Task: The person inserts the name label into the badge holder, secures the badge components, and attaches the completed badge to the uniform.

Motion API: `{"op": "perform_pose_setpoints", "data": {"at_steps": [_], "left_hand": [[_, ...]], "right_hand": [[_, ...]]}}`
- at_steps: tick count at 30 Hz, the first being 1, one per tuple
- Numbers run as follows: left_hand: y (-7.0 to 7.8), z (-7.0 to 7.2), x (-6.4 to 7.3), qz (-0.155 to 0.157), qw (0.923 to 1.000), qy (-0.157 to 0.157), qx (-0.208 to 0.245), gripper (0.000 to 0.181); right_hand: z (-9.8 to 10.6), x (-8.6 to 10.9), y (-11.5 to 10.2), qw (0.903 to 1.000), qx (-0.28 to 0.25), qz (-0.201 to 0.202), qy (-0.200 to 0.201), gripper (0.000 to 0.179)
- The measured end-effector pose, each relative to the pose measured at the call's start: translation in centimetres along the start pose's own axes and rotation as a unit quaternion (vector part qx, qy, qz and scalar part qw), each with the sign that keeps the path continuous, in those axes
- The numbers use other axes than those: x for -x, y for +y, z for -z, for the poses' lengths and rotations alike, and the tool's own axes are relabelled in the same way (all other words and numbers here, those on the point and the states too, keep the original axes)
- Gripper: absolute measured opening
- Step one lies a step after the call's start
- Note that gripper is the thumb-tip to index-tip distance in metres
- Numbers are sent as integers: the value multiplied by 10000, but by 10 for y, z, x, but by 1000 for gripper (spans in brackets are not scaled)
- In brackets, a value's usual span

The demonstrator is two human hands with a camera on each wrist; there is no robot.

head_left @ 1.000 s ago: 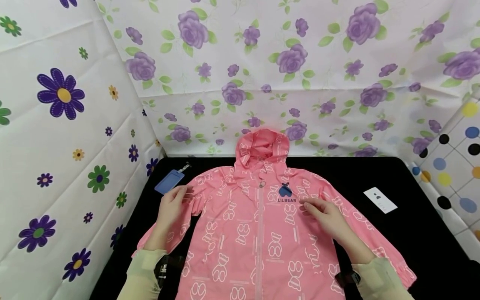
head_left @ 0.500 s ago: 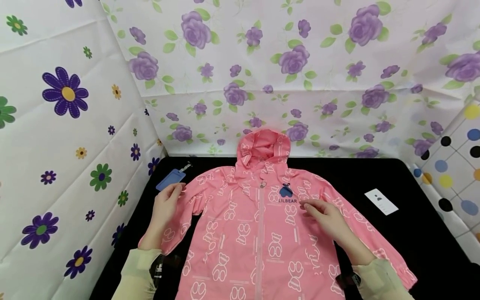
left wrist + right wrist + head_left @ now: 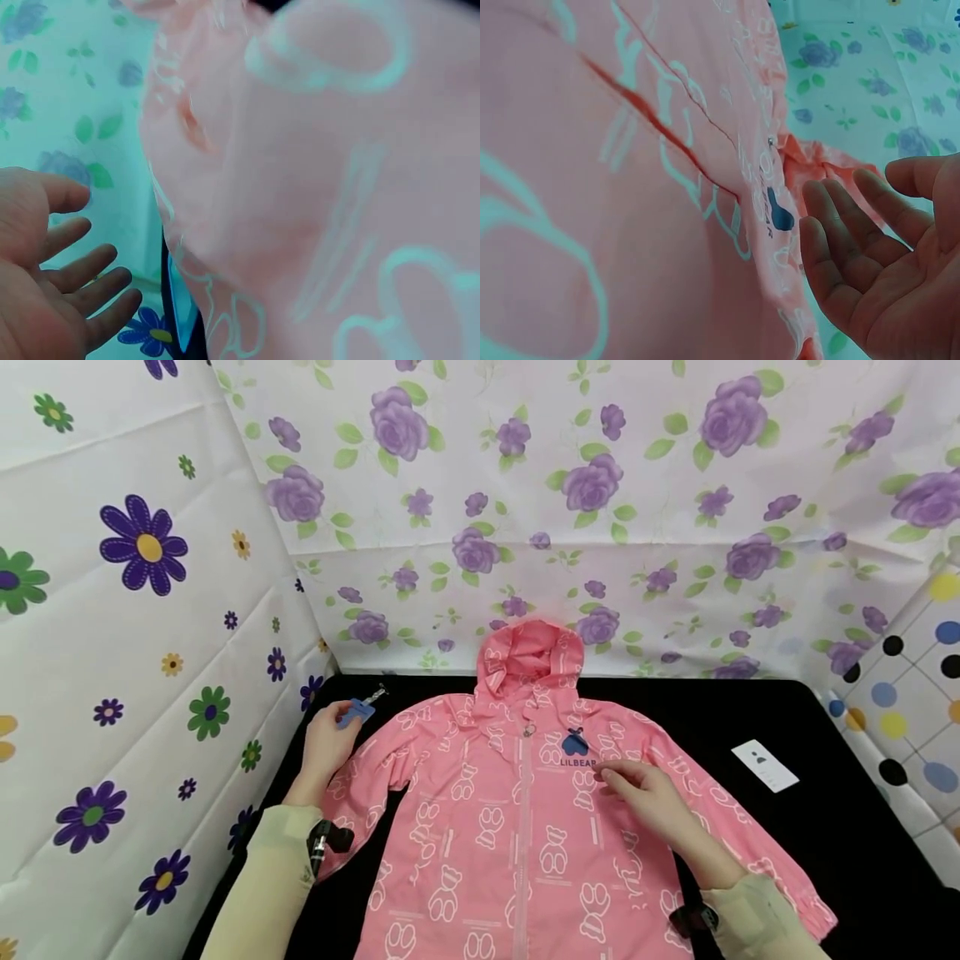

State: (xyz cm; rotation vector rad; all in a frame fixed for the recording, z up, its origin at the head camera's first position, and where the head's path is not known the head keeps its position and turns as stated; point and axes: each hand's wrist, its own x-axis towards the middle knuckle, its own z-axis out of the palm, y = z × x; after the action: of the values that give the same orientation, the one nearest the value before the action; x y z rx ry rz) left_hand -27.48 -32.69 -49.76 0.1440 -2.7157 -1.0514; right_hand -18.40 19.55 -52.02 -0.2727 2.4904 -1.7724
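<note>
A pink hooded jacket (image 3: pixel 480 810) with white bear outlines lies spread out, front up, its zipper done up along the middle. My left hand (image 3: pixel 327 743) is over the near part of a blue badge holder (image 3: pixel 362 710) with a metal clip. In the left wrist view this hand's fingers (image 3: pixel 86 270) are spread and loosely bent; whether they touch the holder is hard to tell. My right hand (image 3: pixel 648 797) hovers at the jacket's chest, beside the dark blue bear logo (image 3: pixel 575 743), holding nothing. Its fingers (image 3: pixel 862 217) are relaxed in the right wrist view.
A white card (image 3: pixel 765 766) with a person icon lies on the black table (image 3: pixel 705 702), right of the jacket. Flowered cloth (image 3: pixel 525 510) hangs behind the table, another patterned cloth (image 3: pixel 150 693) at the left, and dotted cloth (image 3: pixel 922 727) at the right.
My left hand has moved from the jacket's left-side sleeve up and leftward onto the blue badge holder. The right hand has stayed nearly in place. The head view has shifted slightly.
</note>
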Motion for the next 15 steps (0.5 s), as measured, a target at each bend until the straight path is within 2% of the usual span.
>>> {"op": "perform_pose_setpoints", "data": {"at_steps": [5, 10, 15], "left_hand": [[-3, -3, -24, -114, 9962, -262, -819, 50], [-9, -5, -37, 179, 9843, -704, -1610, 57], [-22, -3, -43, 441, 9743, -1059, -1936, 65]], "right_hand": [[1, 0, -1, 9998, 133, 123, 12, 33], [0, -1, -3, 9996, 248, 137, 12, 33], [-1, -2, -1, 9994, 227, 219, -111, 31]]}}
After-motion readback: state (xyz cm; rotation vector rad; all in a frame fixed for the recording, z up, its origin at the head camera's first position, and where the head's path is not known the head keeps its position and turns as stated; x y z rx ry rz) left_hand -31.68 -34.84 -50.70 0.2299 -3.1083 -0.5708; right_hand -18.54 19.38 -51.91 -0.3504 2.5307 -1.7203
